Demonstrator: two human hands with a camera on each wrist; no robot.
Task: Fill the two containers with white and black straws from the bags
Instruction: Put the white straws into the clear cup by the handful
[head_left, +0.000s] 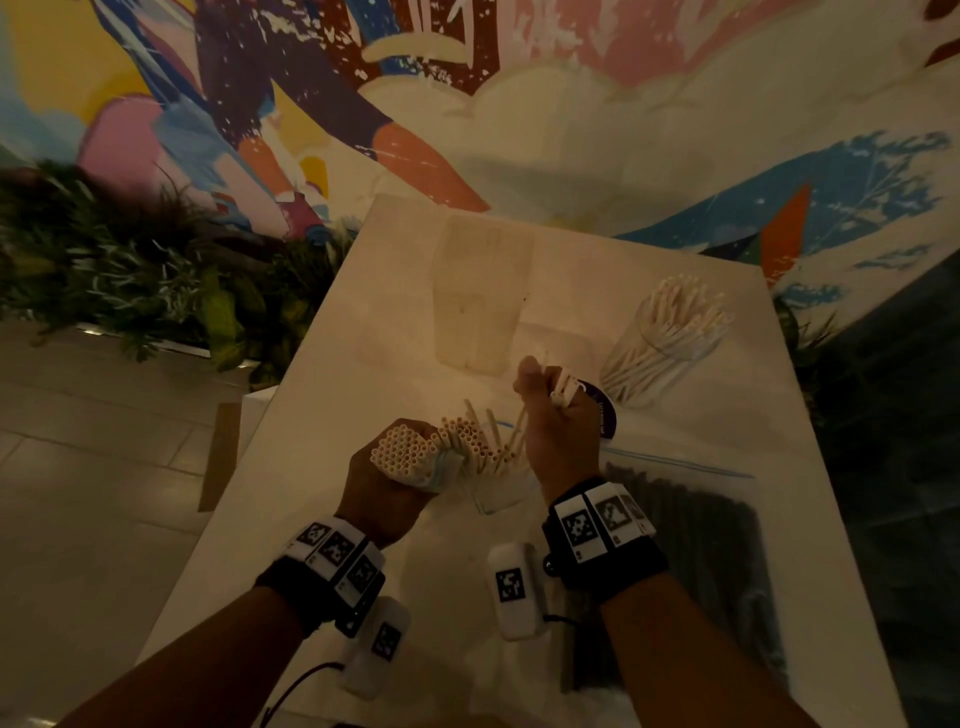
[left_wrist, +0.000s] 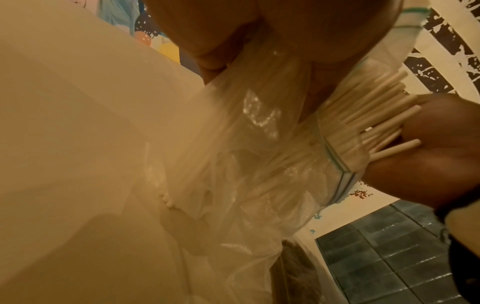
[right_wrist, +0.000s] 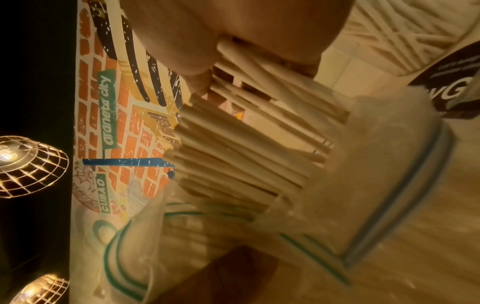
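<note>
White straws (head_left: 402, 451) stand upright, bagged, in left hand (head_left: 384, 486); right hand (head_left: 558, 431) grips several.

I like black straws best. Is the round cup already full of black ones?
No, the round cup holds only white straws.

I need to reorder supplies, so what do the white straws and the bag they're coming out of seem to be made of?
The white straws look like matte paper: off-white tubes with dull, unshiny walls and open round ends, though matte plastic can't be ruled out. The clear zip-top bag looks like thin glossy plastic film: see-through, crinkled, catching highlights, with a coloured zip strip at its mouth.
</note>
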